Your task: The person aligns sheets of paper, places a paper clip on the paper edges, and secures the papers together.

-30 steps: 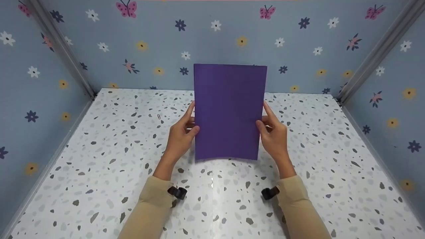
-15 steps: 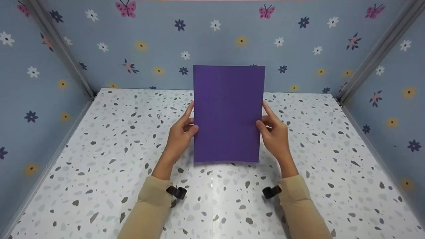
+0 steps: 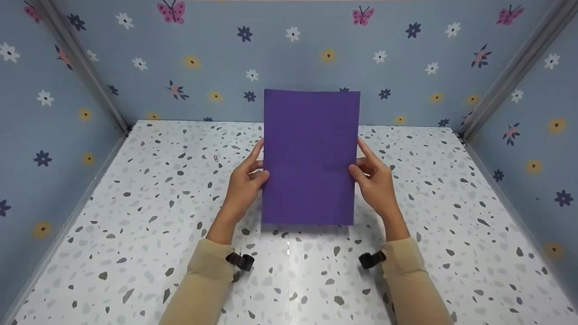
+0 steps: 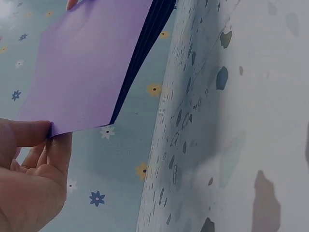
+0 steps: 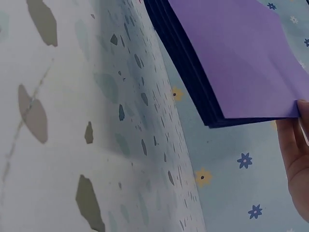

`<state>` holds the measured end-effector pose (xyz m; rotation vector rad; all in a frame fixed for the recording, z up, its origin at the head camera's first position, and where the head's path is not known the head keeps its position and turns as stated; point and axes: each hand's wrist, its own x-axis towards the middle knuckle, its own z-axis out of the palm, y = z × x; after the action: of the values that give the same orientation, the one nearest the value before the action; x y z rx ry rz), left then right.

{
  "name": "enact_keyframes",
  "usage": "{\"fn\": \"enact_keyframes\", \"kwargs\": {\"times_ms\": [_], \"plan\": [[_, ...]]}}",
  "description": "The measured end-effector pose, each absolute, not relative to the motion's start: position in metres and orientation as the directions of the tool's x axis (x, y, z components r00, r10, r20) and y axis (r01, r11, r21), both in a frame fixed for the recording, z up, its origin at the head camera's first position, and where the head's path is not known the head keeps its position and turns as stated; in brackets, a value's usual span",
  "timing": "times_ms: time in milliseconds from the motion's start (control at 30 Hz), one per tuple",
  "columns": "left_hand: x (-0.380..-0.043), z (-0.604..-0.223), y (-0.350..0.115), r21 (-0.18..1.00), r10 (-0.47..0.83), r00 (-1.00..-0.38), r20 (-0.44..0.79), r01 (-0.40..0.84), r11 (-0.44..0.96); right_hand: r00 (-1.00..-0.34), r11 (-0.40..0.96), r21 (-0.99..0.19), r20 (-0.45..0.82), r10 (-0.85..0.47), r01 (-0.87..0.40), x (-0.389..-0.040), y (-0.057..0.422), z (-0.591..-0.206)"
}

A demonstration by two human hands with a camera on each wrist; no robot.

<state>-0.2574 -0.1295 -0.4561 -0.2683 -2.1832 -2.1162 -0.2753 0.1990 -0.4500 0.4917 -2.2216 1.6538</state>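
A stack of purple paper sheets (image 3: 310, 155) is held up above the table, its broad face toward the head camera. Several layered edges show in the left wrist view on the stack (image 4: 91, 67) and likewise in the right wrist view on the stack (image 5: 236, 58). My left hand (image 3: 245, 185) pinches the left side edge, thumb in front and fingers behind. On the opposite edge my right hand (image 3: 374, 183) pinches in the same way at about the same height. The parts of the fingers behind the paper are hidden in the head view.
A small paper clip (image 3: 216, 158) lies on the speckled white table (image 3: 158, 216), left of the stack. Something thin and pale, too faint to identify, lies right of my right hand. Flower-patterned blue panels (image 3: 216, 54) stand around the back and sides.
The stack's lower edge has come down and toward me a little, and its bend has flattened. Its top edge sits slightly lower. Both hands keep their pinch, nearly in place.
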Motion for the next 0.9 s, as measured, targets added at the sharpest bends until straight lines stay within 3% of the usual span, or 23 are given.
{"fn": "enact_keyframes", "kwargs": {"times_ms": [367,900], "plan": [[-0.2573,-0.4550,-0.1299,0.986,0.099,-0.982,0.162,0.157,-0.058,-0.939,0.181,-0.921,0.332,-0.093,-0.344,-0.2755,0.2018,-0.4482],[-0.2585,-0.4564,-0.1275,0.986,0.095,-0.982,0.162,0.157,-0.058,-0.977,0.067,-0.977,0.194,-0.091,-0.200,-0.2755,0.1960,-0.4474]]}}
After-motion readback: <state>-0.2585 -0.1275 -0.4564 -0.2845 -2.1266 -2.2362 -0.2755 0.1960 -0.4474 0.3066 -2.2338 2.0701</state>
